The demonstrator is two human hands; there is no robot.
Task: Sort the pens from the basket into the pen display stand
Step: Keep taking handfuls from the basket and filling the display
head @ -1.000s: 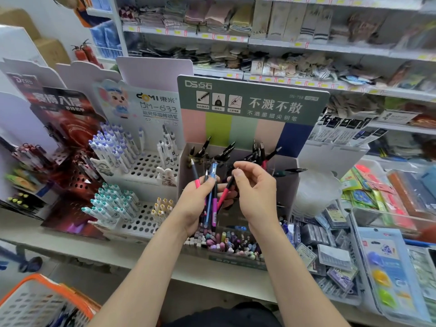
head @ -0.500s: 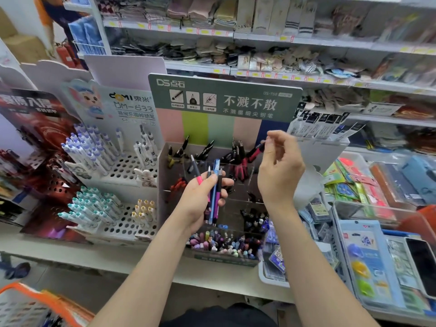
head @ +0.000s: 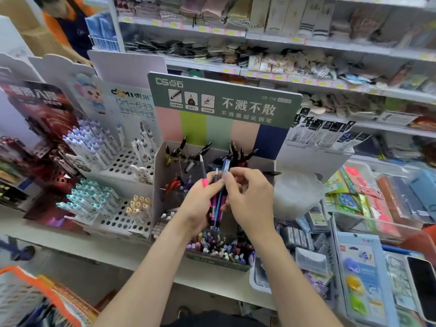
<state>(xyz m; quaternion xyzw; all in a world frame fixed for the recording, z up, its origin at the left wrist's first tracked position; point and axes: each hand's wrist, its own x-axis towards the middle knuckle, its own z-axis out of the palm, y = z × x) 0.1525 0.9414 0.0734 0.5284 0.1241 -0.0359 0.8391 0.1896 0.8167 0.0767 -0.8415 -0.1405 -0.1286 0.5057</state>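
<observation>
Left fingers (head: 210,188): curled round a small bundle of pens (head: 215,210), gripping it about mid-barrel, tips pointing up.
Right fingers (head: 228,180): thumb and forefinger pinched narrow on the blue pen (head: 225,165) near its upper end, right beside the left hand (head: 200,206).
Right hand (head: 251,199): hovers just in front of the stand's middle compartments.
Where the pens are: held in the air before the pen display stand (head: 162,182). A pink-grip pen (head: 204,179) stands tallest on the bundle's left. The orange basket (head: 30,276) sits at lower left, its contents too blurred to tell.
Stand: stepped compartments on the shelf (head: 94,246), with black pens (head: 233,149) in the back row and red and dark ones lower down.
Step, as I judge it: drawing one pen out of the bundle for a matching slot.
Handling: light, stiff, smooth plastic barrels, probably slick. The coloured grip zone should give the surest pinch. Pull straight along the barrel so the neighbours stay put.
Risk: a loosened left grip could spill the bundle into the compartments below.
</observation>
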